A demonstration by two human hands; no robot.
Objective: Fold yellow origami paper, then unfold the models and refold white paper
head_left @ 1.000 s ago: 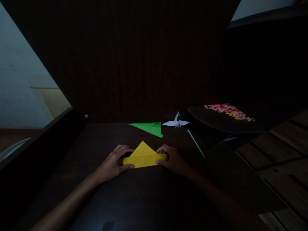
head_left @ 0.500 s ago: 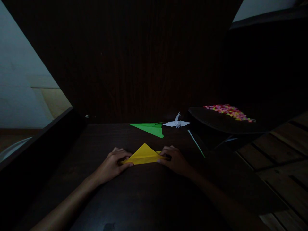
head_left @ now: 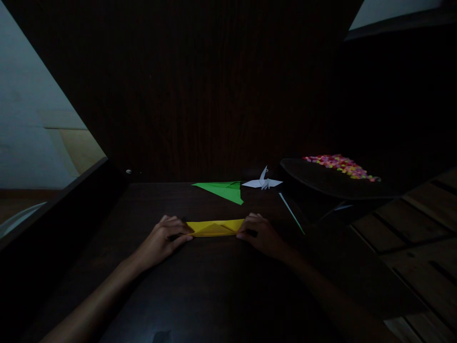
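Observation:
A folded sheet of yellow paper [head_left: 214,228] stretches as a long low strip between my hands, a shallow triangular flap showing on its front. My left hand [head_left: 172,234] pinches its left end between thumb and fingers. At the opposite end my right hand [head_left: 257,233] is closed on the paper in the same way. Both ends are partly hidden by the fingers. Beyond the strip lies a green paper plane [head_left: 224,191], and to its right sits a white paper crane [head_left: 263,183] with spread wings.
A thin white and green strip [head_left: 292,213] lies slanted right of my right hand. Farther right, a dark rounded shelf [head_left: 321,186] bears a heap of small pink, red and yellow pieces [head_left: 339,166]. A raised dark edge [head_left: 71,193] borders the table on the left.
The yellow paper's tall upright triangle has turned down, leaving a lower, flatter strip. Both hands have moved slightly away from me and keep hold of the ends.

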